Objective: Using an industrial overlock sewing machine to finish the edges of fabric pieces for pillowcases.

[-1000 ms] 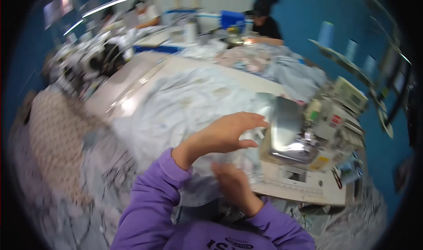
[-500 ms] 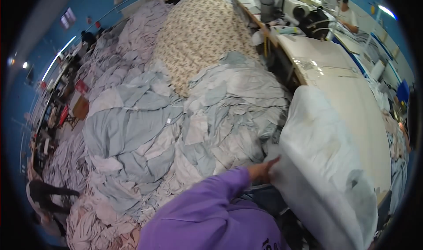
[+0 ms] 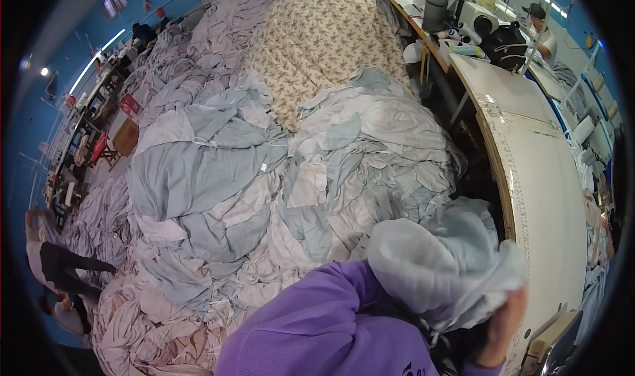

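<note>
A pale grey-blue cloth (image 3: 430, 263) is bunched up in front of me at the right, blurred by motion. My left arm, in a purple sleeve, reaches up to its left side, and the left hand is hidden behind the folds. Against the cloth's lower right edge is my right hand (image 3: 508, 323), fingers upward and smeared by motion, so I cannot tell whether they grip it. Beyond the bundle lies a large heap of similar grey-blue and whitish cloths (image 3: 218, 171).
A long white-topped table (image 3: 549, 177) runs along my right, with a dark bottle (image 3: 435, 8), a black bag (image 3: 506, 45) and a sewing machine (image 3: 473, 15) at its far end. Floral fabric (image 3: 324, 38) covers a mound ahead. People work at the far left and far right.
The cloth hung spread out over the table's near side; now it is gathered into a bundle farther left, off the tabletop. My left hand has gone behind it, and my right hand has come into view.
</note>
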Tool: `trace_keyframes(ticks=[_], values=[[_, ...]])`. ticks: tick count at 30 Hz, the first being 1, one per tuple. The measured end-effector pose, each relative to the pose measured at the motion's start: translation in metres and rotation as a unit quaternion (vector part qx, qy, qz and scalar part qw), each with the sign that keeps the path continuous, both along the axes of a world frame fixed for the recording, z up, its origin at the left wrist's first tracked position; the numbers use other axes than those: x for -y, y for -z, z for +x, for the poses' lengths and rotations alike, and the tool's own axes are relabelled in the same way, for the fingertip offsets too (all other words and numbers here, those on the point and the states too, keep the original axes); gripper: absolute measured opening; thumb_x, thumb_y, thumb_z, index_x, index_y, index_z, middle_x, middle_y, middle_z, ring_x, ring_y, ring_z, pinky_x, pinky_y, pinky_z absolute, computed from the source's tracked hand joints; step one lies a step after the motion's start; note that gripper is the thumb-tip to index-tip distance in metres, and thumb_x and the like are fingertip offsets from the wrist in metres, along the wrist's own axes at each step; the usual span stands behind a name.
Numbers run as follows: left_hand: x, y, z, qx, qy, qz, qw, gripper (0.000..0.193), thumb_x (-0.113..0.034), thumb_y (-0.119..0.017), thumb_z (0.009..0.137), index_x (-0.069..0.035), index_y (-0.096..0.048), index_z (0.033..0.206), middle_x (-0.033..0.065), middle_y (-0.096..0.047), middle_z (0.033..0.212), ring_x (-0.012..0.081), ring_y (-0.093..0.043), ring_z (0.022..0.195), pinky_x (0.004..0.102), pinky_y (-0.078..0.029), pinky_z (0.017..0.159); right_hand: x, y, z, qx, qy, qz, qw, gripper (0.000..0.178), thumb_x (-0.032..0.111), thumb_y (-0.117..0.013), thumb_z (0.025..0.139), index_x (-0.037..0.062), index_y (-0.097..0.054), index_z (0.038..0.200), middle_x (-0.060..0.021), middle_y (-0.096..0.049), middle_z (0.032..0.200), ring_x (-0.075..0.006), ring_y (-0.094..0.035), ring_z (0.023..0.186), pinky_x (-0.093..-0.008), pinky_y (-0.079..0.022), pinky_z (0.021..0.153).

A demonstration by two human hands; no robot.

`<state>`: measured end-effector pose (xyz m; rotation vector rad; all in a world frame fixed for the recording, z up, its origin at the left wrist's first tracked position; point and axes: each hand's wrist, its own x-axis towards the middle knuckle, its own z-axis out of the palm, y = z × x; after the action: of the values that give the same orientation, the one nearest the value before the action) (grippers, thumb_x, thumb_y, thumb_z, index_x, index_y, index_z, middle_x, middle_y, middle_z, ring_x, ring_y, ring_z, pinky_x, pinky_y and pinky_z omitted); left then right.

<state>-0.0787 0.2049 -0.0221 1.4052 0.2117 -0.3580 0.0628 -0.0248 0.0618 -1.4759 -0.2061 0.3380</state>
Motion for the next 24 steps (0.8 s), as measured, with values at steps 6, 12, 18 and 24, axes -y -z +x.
trace_keyframes(ticks=[6,12,18,24], values=[[-0.043,-0.142,-0.061,-0.026,0.039,0.036,0.998,0.074,-0.046,-0.071,0.070,-0.004,-0.046,0.126,0.0102,-0.057,0.109,0.0230,-0.058,0.097,0.0388,-0.043,0.087,-0.038,-0.012,0.000,0.116,-0.168,-0.117,0.972,0.041,-0.002,-0.054,0.080,0.0007,-0.051,0.121,-0.0107,-0.050,0.122,-0.0188,-0.047,0.114,-0.0286,-0.034,0.098],[-0.094,-0.289,-0.040,-0.062,0.131,0.073,0.987,0.071,-0.041,-0.075,0.067,-0.003,-0.050,0.122,0.0087,-0.060,0.104,0.0224,-0.060,0.094,0.0369,-0.046,0.084,-0.038,-0.062,0.003,0.272,-0.118,-0.142,0.944,0.011,0.004,-0.055,0.086,0.0013,-0.058,0.097,-0.0009,-0.053,0.095,-0.0073,-0.048,0.082,-0.0200,-0.039,0.072],[-0.102,-0.392,-0.104,-0.119,0.194,0.078,0.971,0.069,-0.036,-0.080,0.064,-0.003,-0.054,0.118,0.0072,-0.062,0.099,0.0218,-0.062,0.090,0.0350,-0.048,0.081,-0.040,-0.056,0.005,0.230,-0.123,-0.111,0.959,0.010,0.008,-0.056,0.089,0.0017,-0.059,0.096,0.0012,-0.054,0.086,-0.0059,-0.049,0.072,-0.0180,-0.038,0.064],[-0.179,-0.221,-0.222,-0.350,0.243,0.295,0.855,0.053,-0.031,-0.069,0.072,-0.006,-0.056,0.117,0.0067,-0.062,0.104,0.0206,-0.061,0.094,0.0338,-0.048,0.081,-0.053,-0.037,-0.011,0.184,-0.213,-0.096,0.955,0.011,0.008,-0.056,0.089,0.0001,-0.061,0.095,-0.0041,-0.060,0.090,-0.0088,-0.057,0.072,-0.0199,-0.043,0.064]])
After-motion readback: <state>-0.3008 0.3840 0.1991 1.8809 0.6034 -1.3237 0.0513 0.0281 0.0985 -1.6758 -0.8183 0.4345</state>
